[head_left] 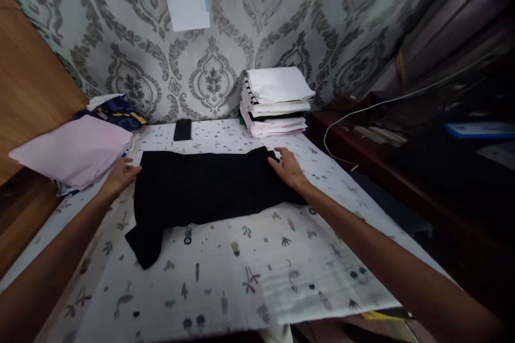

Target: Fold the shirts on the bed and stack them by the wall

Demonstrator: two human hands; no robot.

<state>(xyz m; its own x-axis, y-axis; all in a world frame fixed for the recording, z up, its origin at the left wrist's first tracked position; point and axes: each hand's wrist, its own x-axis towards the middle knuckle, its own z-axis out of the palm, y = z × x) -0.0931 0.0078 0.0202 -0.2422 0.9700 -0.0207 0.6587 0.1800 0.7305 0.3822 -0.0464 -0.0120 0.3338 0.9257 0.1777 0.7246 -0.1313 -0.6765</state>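
Observation:
A black short-sleeved shirt (201,187) lies doubled over on the patterned cloth, with one sleeve (148,246) pointing down at its lower left. At the shirt's left edge is my left hand (119,176), its fingertips touching or just beside the fabric, fingers slightly apart. My right hand (288,169) rests over the upper right end of the shirt. Its thumb and forefinger are spread, the thumb on the black fabric. My right forearm hides part of the shirt's right end.
A stack of folded clothes (277,102) stands at the back right. A dark phone-like object (182,129) lies near the wall. Pink cloth (80,144) and a navy patterned cloth (115,110) are piled left. A white cable (341,118) hangs over the dark red furniture (362,155).

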